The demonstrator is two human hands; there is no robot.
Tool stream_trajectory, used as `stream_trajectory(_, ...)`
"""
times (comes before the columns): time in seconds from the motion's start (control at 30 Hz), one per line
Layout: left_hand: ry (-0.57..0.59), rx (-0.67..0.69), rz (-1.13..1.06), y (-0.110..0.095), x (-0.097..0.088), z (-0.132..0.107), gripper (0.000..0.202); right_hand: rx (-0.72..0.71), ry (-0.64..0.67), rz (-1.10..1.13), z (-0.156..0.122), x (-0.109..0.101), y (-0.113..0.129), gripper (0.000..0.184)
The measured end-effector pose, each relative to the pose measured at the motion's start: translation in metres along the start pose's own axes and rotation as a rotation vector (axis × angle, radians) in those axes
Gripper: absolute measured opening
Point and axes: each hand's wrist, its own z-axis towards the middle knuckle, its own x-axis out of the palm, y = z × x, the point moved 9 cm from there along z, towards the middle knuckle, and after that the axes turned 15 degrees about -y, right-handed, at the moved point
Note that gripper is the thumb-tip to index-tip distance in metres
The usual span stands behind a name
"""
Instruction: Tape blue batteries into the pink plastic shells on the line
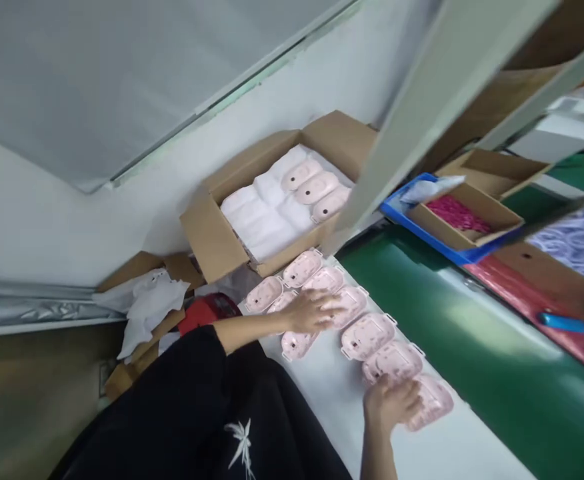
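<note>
Several pink plastic cases (pixel 367 337) lie in a double row on a white work surface (pixel 337 407), with a round hole in each. My left hand (pixel 312 312) rests across the cases in the middle of the rows, its fingers over them. My right hand (pixel 389 403) grips the edge of a pink case (pixel 395 360) lower in the row. Beyond both hands stands an open cardboard box (pixel 212 237) lined with white padding (pixel 257 220). Three more pink cases (pixel 317 188) lie inside it, near the far edge. My black printed top (pixel 187 413) fills the lower left.
A green conveyor belt (pixel 472 347) runs along the right side. Past it sits a blue crate (pixel 412 213) holding a cardboard tray (pixel 459 213) of magenta items. A red object (pixel 207 313) and crumpled white wrapping (pixel 147 307) lie left of the box. A pale panel (pixel 422 113) crosses the upper right.
</note>
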Motion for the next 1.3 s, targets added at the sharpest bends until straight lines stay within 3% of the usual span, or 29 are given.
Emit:
stream_trajectory(0.07,-0.115,-0.183,0.054,0.075,-0.061,0.001,0.053,0.113,0.005,0.078,0.004,0.001,0.024,0.08)
stream_trajectory(0.1,-0.177,-0.299,0.097,0.12,-0.088,0.005,0.052,0.135,0.071,0.138,0.008,0.01,0.048,0.077)
stream_trajectory(0.13,-0.215,-0.385,0.138,0.164,-0.108,0.014,0.053,0.106,0.186,0.208,0.014,0.025,0.083,0.073)
stream_trajectory(0.2,-0.243,-0.512,0.188,0.243,-0.13,0.048,0.054,-0.073,0.435,0.337,0.03,0.06,0.176,0.062)
stream_trajectory(0.27,-0.246,-0.61,0.182,0.309,-0.133,0.097,0.056,-0.353,0.616,0.402,0.055,0.094,0.281,0.053)
stream_trajectory(0.33,-0.283,-0.695,0.145,0.358,-0.126,0.15,0.059,-0.567,0.652,0.369,0.099,0.132,0.369,0.051)
stream_trajectory(0.4,-0.349,-0.766,0.1,0.395,-0.115,0.194,0.068,-0.624,0.562,0.271,0.162,0.176,0.426,0.055)
stream_trajectory(0.47,-0.385,-0.816,0.047,0.42,-0.102,0.223,0.075,-0.616,0.438,0.141,0.228,0.221,0.454,0.062)
stream_trajectory(0.53,-0.39,-0.832,0.003,0.433,-0.093,0.237,0.076,-0.603,0.363,0.038,0.278,0.26,0.462,0.07)
stream_trajectory(0.63,-0.464,-0.816,-0.033,0.437,-0.1,0.229,0.07,-0.578,0.336,-0.053,0.316,0.298,0.458,0.074)
stream_trajectory(0.73,-0.624,-0.745,-0.131,0.431,-0.128,0.198,0.051,-0.521,0.312,-0.122,0.326,0.313,0.453,0.072)
stream_trajectory(0.87,-0.791,-0.681,-0.281,0.425,-0.159,0.152,0.017,-0.459,0.246,-0.169,0.332,0.308,0.455,0.065)
stream_trajectory(0.97,-0.67,-0.769,-0.256,0.427,-0.154,0.144,0.035,-0.388,0.131,-0.02,0.344,0.282,0.457,0.064)
stream_trajectory(1.03,-0.457,-0.783,-0.133,0.421,-0.142,0.155,0.048,-0.241,-0.006,0.142,0.347,0.247,0.449,0.061)
stream_trajectory(1.1,-0.255,-0.712,0.017,0.406,-0.133,0.169,0.039,-0.058,-0.153,0.315,0.33,0.2,0.431,0.057)
stream_trajectory(1.2,-0.14,-0.531,0.188,0.37,-0.132,0.18,0.026,0.177,-0.205,0.545,0.259,0.129,0.392,0.056)
stream_trajectory(1.3,-0.07,-0.41,0.269,0.341,-0.132,0.172,0.032,0.412,-0.017,0.704,0.154,0.077,0.342,0.057)
